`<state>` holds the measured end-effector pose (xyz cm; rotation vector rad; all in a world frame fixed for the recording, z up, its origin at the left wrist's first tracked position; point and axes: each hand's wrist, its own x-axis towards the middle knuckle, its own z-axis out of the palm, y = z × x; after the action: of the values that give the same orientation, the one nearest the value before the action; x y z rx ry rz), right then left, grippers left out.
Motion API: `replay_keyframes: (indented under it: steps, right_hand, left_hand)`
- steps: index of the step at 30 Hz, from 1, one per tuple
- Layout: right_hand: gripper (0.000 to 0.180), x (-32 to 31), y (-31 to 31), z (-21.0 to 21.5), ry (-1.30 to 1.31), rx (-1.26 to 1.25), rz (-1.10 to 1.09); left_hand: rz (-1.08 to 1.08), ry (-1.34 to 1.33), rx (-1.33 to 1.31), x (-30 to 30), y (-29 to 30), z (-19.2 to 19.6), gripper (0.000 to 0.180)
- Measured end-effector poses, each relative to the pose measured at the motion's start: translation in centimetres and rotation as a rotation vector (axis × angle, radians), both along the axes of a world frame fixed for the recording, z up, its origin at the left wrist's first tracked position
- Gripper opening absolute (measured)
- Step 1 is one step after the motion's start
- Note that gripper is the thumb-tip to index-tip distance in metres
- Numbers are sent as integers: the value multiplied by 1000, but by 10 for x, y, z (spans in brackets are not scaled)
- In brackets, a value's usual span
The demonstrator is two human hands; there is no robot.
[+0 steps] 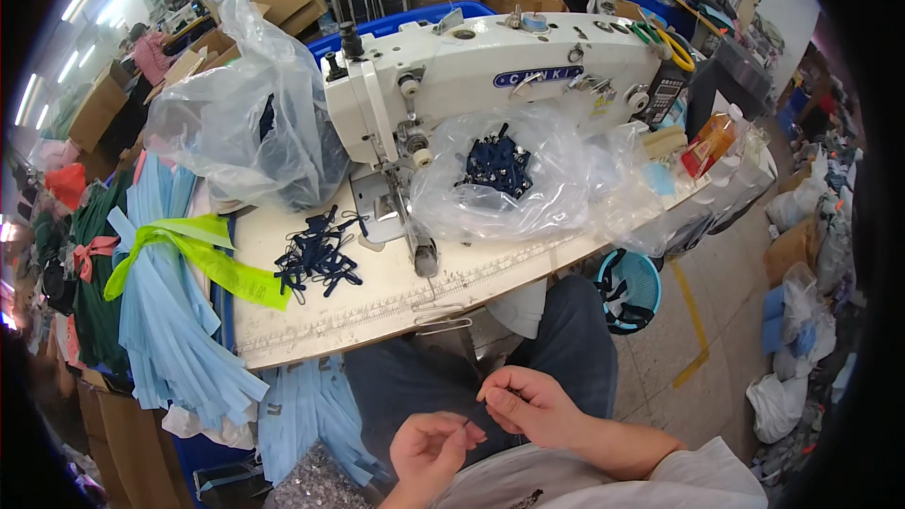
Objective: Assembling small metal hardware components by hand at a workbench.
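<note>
Over my lap, my left hand (434,450) is closed in a pinch, thumb against fingers, with a thin dark bit at the fingertips too small to name. Just right of it and slightly higher, my right hand (533,405) also pinches, its fingers curled; whatever it holds is hidden. The hands are close but apart. Ahead stands a white sewing machine (452,85) on its table. Left of the needle area lies a loose pile of small dark navy pieces with loops (319,253). A clear plastic bag (566,203) behind the table's front edge holds more dark pieces with shiny metal bits.
Light blue fabric strips (156,273) with a yellow-green band (255,283) hang at the left. A large clear bag (217,104) stands behind them. At the table's right are an orange bottle (712,139) and yellow-handled scissors (681,55). A blue basket (632,290) sits below.
</note>
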<state>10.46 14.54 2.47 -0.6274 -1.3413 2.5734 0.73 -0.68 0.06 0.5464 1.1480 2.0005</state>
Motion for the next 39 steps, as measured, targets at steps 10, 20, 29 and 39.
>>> replay_keyframes:
  steps: [10, 20, 29, 39]
  right_hand:
    - [22, -73, 108, 83, -24, 732, -480]
    - [21, -20, 44, -8, -129, -390, -86]
    - [18, 7, 3, -35, -183, -463, 72]
    - [27, 9, 11, -41, -133, -521, 44]
  left_hand:
    - [52, 103, -28, -15, 2, 4, 35]
    - [523, 815, -493, -117, 3, 2, 14]
    - [418, 1418, -803, -191, 41, 13, 17]
    - [380, 1152, -812, -178, 42, 28, 9]
